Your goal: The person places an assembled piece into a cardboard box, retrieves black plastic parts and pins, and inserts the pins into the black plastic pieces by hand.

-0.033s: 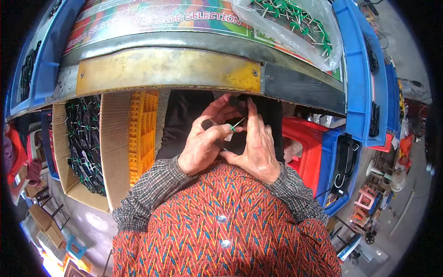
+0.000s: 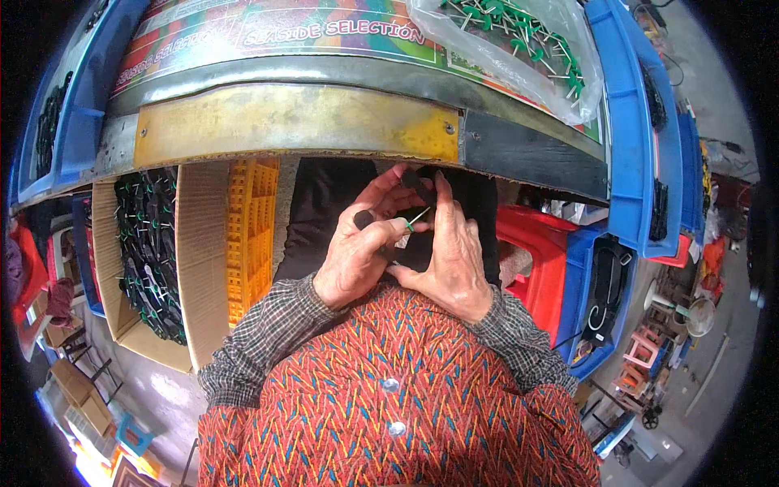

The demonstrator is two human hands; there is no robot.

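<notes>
Close together above my lap, under the bench edge, are my two hands. My left hand (image 2: 355,258) is closed, pinching a green-headed pin (image 2: 419,217) with a thin pale shaft between thumb and finger. A dark rounded end (image 2: 363,218) pokes out beside its knuckles; whether it belongs to another piece I cannot tell. Between the fingertips of both hands is a black piece (image 2: 417,183), mostly hidden in the shadow. My right hand (image 2: 456,266) is closed around the right side of this piece, its fingers nearly straight and its thumb pointing toward the left hand.
A metal-edged bench (image 2: 300,122) stands in front. On it lies a clear bag (image 2: 519,77) of green-headed pins. Blue bins (image 2: 637,146) flank it. At left are a cardboard box (image 2: 203,260) of black pieces with pins and an orange crate (image 2: 250,235); a red stool (image 2: 535,243) is at right.
</notes>
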